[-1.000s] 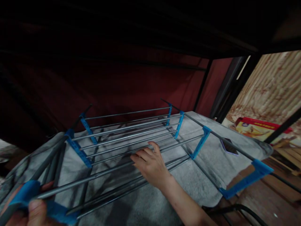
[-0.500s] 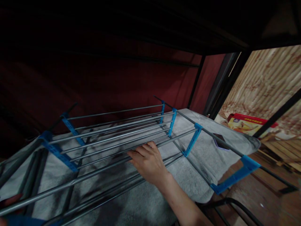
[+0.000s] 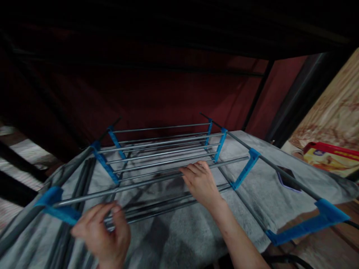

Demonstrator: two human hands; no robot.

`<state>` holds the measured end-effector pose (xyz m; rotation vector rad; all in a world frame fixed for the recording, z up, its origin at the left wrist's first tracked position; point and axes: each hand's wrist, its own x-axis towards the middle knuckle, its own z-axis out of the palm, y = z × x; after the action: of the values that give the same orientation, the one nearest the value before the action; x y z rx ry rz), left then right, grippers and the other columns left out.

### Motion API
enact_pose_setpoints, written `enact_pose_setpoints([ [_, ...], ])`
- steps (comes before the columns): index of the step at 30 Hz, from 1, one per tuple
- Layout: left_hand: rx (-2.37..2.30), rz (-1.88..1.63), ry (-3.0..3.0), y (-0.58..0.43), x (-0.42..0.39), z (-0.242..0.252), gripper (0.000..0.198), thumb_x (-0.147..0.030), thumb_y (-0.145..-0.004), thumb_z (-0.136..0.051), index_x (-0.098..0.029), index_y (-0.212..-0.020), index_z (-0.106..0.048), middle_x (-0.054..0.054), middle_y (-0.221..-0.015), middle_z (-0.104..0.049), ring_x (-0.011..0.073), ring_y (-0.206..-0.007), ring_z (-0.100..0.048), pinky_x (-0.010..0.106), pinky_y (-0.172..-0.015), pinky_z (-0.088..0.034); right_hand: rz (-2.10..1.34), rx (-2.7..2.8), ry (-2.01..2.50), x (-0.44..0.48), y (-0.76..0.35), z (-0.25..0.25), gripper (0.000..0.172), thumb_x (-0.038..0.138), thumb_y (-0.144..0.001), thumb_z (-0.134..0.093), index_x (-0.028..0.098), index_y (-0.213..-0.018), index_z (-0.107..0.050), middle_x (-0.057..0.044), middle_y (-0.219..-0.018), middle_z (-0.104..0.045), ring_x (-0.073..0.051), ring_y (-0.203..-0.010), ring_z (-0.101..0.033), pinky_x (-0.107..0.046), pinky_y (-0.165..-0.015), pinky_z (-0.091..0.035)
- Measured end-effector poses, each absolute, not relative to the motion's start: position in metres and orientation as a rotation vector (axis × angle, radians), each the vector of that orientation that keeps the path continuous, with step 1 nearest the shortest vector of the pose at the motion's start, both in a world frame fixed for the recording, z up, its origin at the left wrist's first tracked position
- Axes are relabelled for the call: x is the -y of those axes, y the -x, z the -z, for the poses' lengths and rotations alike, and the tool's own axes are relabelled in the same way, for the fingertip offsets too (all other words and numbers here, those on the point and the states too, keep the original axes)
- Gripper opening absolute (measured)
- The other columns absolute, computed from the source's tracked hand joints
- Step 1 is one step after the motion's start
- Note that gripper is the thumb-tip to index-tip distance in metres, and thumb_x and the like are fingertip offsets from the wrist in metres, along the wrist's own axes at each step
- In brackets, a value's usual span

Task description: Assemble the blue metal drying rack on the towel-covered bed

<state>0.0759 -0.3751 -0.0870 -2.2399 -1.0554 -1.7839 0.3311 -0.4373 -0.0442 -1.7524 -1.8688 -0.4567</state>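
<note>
A rack frame of grey metal rods and blue plastic brackets lies on a pale grey cloth (image 3: 190, 231). My right hand (image 3: 200, 183) has its fingers curled over the front metal rod (image 3: 151, 183). That rod runs from the near left blue bracket (image 3: 56, 205) to a blue bracket (image 3: 246, 168) on the right. My left hand (image 3: 102, 231), slightly blurred, is beside the near left bracket, in front of the lower rods (image 3: 157, 213). Its fingers are half bent, with a gap between them and the thumb; no object shows in it.
A smartphone (image 3: 288, 178) lies on the cloth at the right, beyond the side tube. Loose dark tubes (image 3: 81, 183) rest at the left. A red and yellow box (image 3: 331, 157) stands at the far right. Dark posts and a dark red wall (image 3: 162, 93) close off the back.
My left hand has come up from the lower left corner into view, its fingers loosened. The view has swung left, revealing the near left bracket. My right hand keeps its hold on the rod.
</note>
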Motion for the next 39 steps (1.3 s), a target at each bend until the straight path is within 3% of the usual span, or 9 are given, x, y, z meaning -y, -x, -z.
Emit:
enact_pose_setpoints([
  [5,0.886,1.513,2.221,-0.122,0.374,0.093,0.031,-0.011,-0.082,-0.056,-0.021,-0.111,-0.059,0.011,-0.105,-0.063,0.0261,-0.105,-0.058,0.044,-0.092,-0.042,0.426,1.835,1.775,0.443,-0.348,0.046,0.031,0.017,-0.094,-0.046,0.023,-0.117,-0.066,-0.004,-0.100,-0.069,-0.017,-0.094,-0.058,-0.038,-0.098,-0.033],
  [15,0.840,1.343,2.375,-0.183,0.383,0.080,0.043,-0.011,-0.088,-0.049,-0.020,-0.129,-0.052,0.014,-0.122,-0.061,0.0265,-0.118,-0.054,0.045,-0.105,-0.032,0.375,1.693,1.823,0.455,-0.383,0.052,0.026,0.020,-0.094,-0.048,0.024,-0.113,-0.065,-0.005,-0.105,-0.068,-0.019,-0.099,-0.059,-0.043,-0.105,-0.026],
  [20,0.714,0.973,2.479,-0.206,0.376,0.064,0.041,-0.010,-0.088,-0.046,-0.016,-0.128,-0.054,0.011,-0.107,-0.066,0.0255,-0.100,-0.058,0.040,-0.094,-0.038,0.338,1.684,1.837,0.458,-0.384,0.049,0.029,0.017,-0.093,-0.048,0.025,-0.116,-0.063,-0.004,-0.107,-0.066,-0.017,-0.103,-0.057,-0.042,-0.108,-0.025],
  [23,0.701,0.884,2.476,-0.214,0.376,0.058,0.037,-0.010,-0.088,-0.046,-0.019,-0.121,-0.060,0.010,-0.097,-0.067,0.0237,-0.087,-0.058,0.037,-0.082,-0.040,0.351,1.644,1.813,0.463,-0.388,0.048,0.036,0.015,-0.091,-0.049,0.024,-0.125,-0.058,-0.006,-0.124,-0.060,-0.020,-0.116,-0.051,-0.043,-0.107,-0.028],
  [27,0.689,0.887,2.479,-0.216,0.380,0.053,0.032,-0.014,-0.090,-0.046,-0.020,-0.118,-0.062,0.008,-0.092,-0.066,0.0217,-0.083,-0.058,0.035,-0.078,-0.039,0.427,1.521,1.727,0.482,-0.395,0.049,0.048,0.008,-0.086,-0.045,0.022,-0.131,-0.053,-0.010,-0.138,-0.049,-0.023,-0.131,-0.039,-0.044,-0.107,-0.032],
  [29,0.682,0.871,2.487,-0.214,0.381,0.052,0.031,-0.016,-0.092,-0.046,-0.019,-0.118,-0.062,0.007,-0.090,-0.065,0.0209,-0.082,-0.057,0.035,-0.078,-0.039,0.446,1.401,1.658,0.495,-0.396,0.054,0.045,0.007,-0.086,-0.042,0.022,-0.126,-0.056,-0.009,-0.133,-0.053,-0.022,-0.126,-0.043,-0.042,-0.104,-0.035],
  [34,0.689,0.824,2.466,-0.211,0.383,0.047,0.033,-0.017,-0.093,-0.047,-0.019,-0.122,-0.061,0.006,-0.089,-0.063,0.0218,-0.083,-0.056,0.036,-0.078,-0.037,0.366,0.781,1.533,0.515,-0.411,0.086,0.018,0.017,-0.086,-0.043,0.022,-0.091,-0.059,-0.003,-0.090,-0.060,-0.019,-0.089,-0.056,-0.034,-0.082,-0.044],
  [36,0.670,0.820,2.450,-0.211,0.382,0.046,0.035,-0.014,-0.092,-0.048,-0.020,-0.124,-0.060,0.006,-0.088,-0.063,0.0215,-0.082,-0.055,0.035,-0.077,-0.037,0.320,0.521,1.509,0.517,-0.426,0.099,0.016,0.022,-0.083,-0.045,0.021,-0.093,-0.057,-0.004,-0.092,-0.058,-0.020,-0.088,-0.055,-0.034,-0.079,-0.044],
  [39,0.632,0.805,2.431,-0.211,0.379,0.045,0.040,-0.008,-0.090,-0.048,-0.020,-0.125,-0.060,0.006,-0.087,-0.062,0.0207,-0.080,-0.055,0.034,-0.076,-0.036,0.308,0.323,1.486,0.514,-0.451,0.108,0.038,0.026,-0.078,-0.050,0.019,-0.115,-0.055,-0.010,-0.115,-0.056,-0.023,-0.105,-0.053,-0.037,-0.087,-0.043],
])
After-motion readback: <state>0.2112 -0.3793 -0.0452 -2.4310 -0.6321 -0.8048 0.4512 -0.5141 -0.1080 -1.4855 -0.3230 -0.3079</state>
